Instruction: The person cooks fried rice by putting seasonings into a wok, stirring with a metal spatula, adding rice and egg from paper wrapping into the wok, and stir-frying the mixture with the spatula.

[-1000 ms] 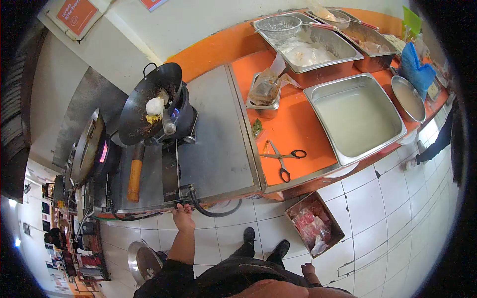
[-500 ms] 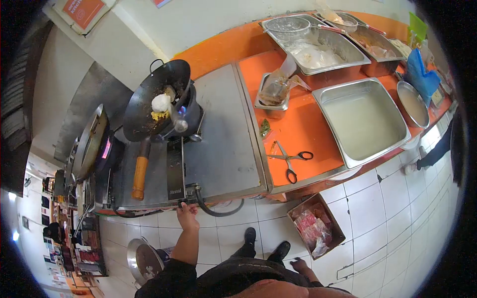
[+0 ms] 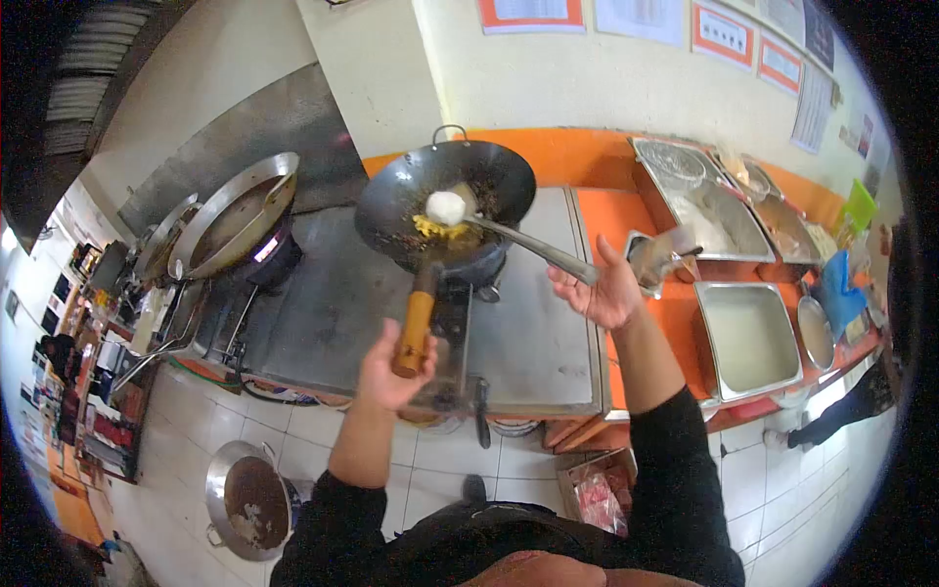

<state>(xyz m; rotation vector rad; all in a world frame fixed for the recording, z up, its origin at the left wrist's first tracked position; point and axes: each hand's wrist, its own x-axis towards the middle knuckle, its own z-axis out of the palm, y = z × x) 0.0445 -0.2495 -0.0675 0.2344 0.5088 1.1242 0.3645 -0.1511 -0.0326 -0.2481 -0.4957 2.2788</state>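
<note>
My left hand [image 3: 389, 377] is cupped at the end of the wooden handle [image 3: 418, 323] of a black wok [image 3: 377, 215]. Its thumb stands up on one side, fingers on the other, not wrapped over the wood. My right hand [image 3: 611, 293] is open, palm up and fingers apart, at the end of a metal ladle's long handle [image 3: 538, 249]. The ladle rests in the wok with its bowl near a white scoop of something [image 3: 446, 207] and yellow, egg-like pieces [image 3: 435, 229]. Dark bits cling to the wok's inside.
Another wide pan [image 3: 196, 235] sits on a burner at left. At right, a tray of pale liquid [image 3: 751, 338], a tray of white powder [image 3: 699, 215] and a small metal container [image 3: 641, 256] stand on the orange counter. A large pot [image 3: 223, 470] and a box of packets [image 3: 599, 494] are on the floor.
My left hand has left the knob at the stove's front edge and come up to the wok handle. My right hand has risen from my side to the ladle. The view has swung left and up.
</note>
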